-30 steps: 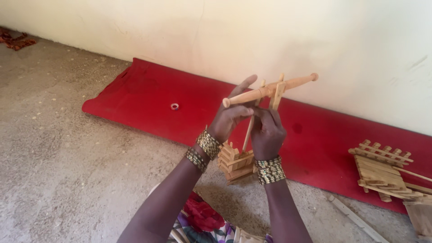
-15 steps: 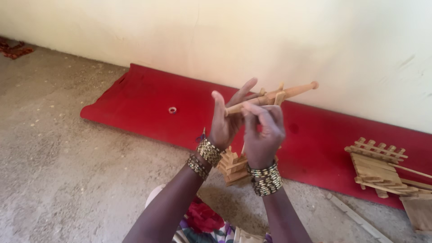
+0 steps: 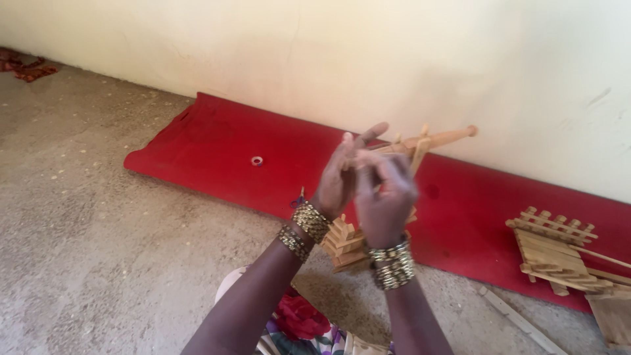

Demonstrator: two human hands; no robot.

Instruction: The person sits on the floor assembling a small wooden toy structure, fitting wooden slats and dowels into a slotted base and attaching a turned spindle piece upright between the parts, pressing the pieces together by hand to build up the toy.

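Note:
Both hands are raised in front of me over a small wooden stick model. My left hand has its fingers spread against the long wooden rod at the model's top. My right hand, blurred, closes its fingers around the same rod and the upright post beneath it. The rod sticks out to the right, ending in a rounded knob. The model's stacked slat base rests at the near edge of a red mat, partly hidden behind my wrists. Beaded bracelets circle both wrists.
A small tape roll lies on the red mat to the left. A second slatted wooden structure sits at the right. A loose wooden strip lies on the concrete floor. A pale wall runs along the back. Flowered fabric covers my lap.
The rod has tilted and shifted as my hands worked on it. My left hand has opened its fingers and my right hand has risen over the rod.

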